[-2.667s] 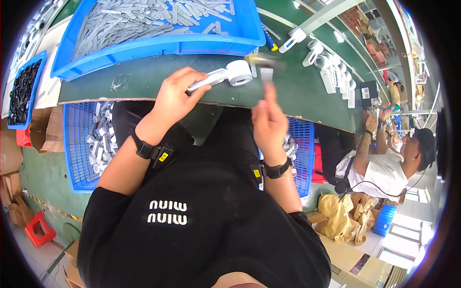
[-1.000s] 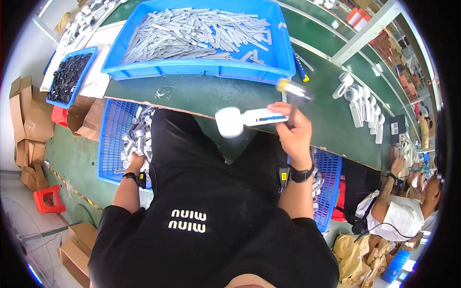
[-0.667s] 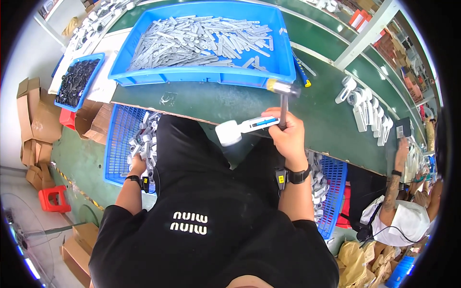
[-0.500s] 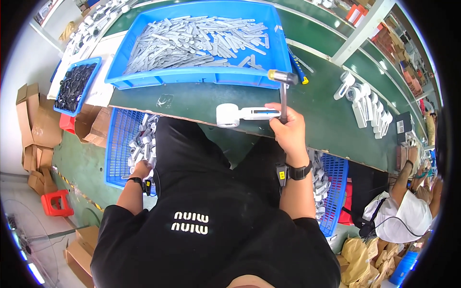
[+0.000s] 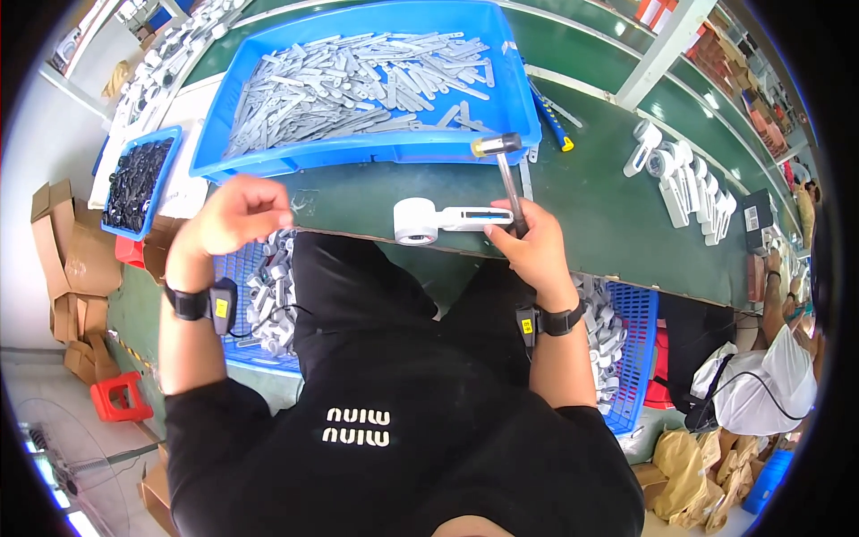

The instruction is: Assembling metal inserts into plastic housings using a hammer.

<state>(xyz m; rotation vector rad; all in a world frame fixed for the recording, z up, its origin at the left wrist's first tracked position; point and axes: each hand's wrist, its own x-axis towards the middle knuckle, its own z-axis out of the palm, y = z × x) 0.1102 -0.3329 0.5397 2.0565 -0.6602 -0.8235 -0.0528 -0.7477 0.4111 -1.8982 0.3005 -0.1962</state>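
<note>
My right hand [image 5: 534,246] is closed around the handle of a small mallet [image 5: 497,144], whose head has one yellowish and one black end. The mallet points up toward the far side. By the same thumb and fingers lies a white handle-shaped part [image 5: 416,222] with a round cup-like end and a blue strip in its slot, at the bench's near edge; whether the hand also grips it, I cannot tell. My left hand [image 5: 240,215] is raised at the bench edge, fingers curled together, their contents hidden. Below it, a blue crate [image 5: 234,268] holds several white and grey parts.
A large blue bin [image 5: 358,154] of flat grey strips stands on the green bench [image 5: 617,206]. Left of it is a small blue tray [image 5: 164,183] of black pieces. White parts [image 5: 684,183] stand in a row at right. Another blue crate [image 5: 637,340] sits below; a co-worker's arm [image 5: 771,300] shows far right.
My left hand has risen out of the left crate to the bench edge. The mallet head has tilted left, and the white part has shifted slightly left with my right hand.
</note>
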